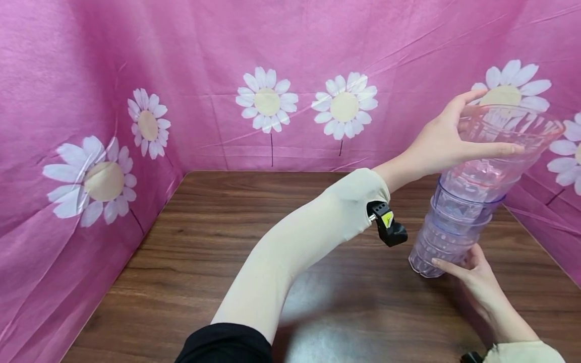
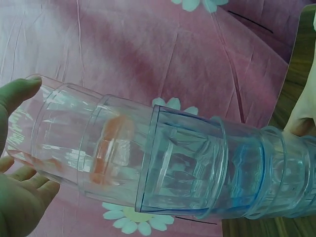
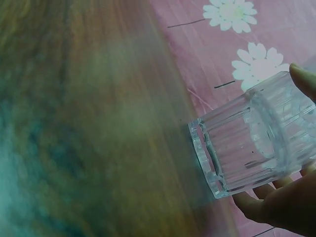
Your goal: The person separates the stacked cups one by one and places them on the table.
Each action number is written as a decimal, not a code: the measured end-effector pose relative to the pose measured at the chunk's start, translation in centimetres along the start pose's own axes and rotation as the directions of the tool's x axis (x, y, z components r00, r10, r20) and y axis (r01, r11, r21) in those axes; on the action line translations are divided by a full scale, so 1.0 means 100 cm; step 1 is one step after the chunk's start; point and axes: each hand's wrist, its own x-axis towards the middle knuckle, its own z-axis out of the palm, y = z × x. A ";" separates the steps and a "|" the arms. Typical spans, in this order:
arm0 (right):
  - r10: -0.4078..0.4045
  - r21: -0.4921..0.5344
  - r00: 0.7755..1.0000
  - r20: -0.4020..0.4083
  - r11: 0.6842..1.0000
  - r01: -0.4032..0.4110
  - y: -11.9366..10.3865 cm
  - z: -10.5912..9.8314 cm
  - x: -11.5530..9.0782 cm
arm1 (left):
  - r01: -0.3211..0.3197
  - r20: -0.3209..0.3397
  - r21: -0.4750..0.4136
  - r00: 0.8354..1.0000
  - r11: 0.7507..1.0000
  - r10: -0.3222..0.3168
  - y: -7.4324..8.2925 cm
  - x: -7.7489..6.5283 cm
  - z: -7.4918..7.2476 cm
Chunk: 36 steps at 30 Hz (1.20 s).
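Left hand grips flared pinkish cup atop ribbed, transparent stack; right hand grips lower end.

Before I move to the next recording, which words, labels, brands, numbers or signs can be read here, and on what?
None can be read clearly enough to quote.
Pale script-like lettering on the pinkish top cup, left wrist view: too blurred to read.
Yellow-green patch with a dark mark, on the black wrist device: too small to read.
Lower cups: no text I can make out.
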 end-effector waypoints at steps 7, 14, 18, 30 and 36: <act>0.001 0.005 1.000 -0.002 1.000 -0.001 -0.001 0.000 0.000 | 0.038 -0.036 0.052 0.999 0.998 -0.036 0.001 0.000 0.001; 0.004 -0.005 1.000 -0.002 1.000 -0.004 0.001 -0.001 -0.003 | 0.059 -0.065 0.090 0.997 0.994 -0.053 -0.002 -0.001 0.003; 0.007 0.003 1.000 0.010 1.000 -0.007 0.002 -0.002 -0.003 | 0.058 -0.073 0.082 0.996 0.995 -0.052 -0.002 -0.001 0.004; -0.007 0.017 1.000 0.024 1.000 0.007 0.003 -0.002 0.000 | 0.044 -0.119 0.033 0.992 0.998 -0.040 0.013 0.002 -0.011; -0.019 0.005 1.000 0.016 1.000 0.019 0.003 -0.002 0.000 | -0.014 -0.121 -0.080 0.993 0.997 0.004 0.023 -0.008 -0.021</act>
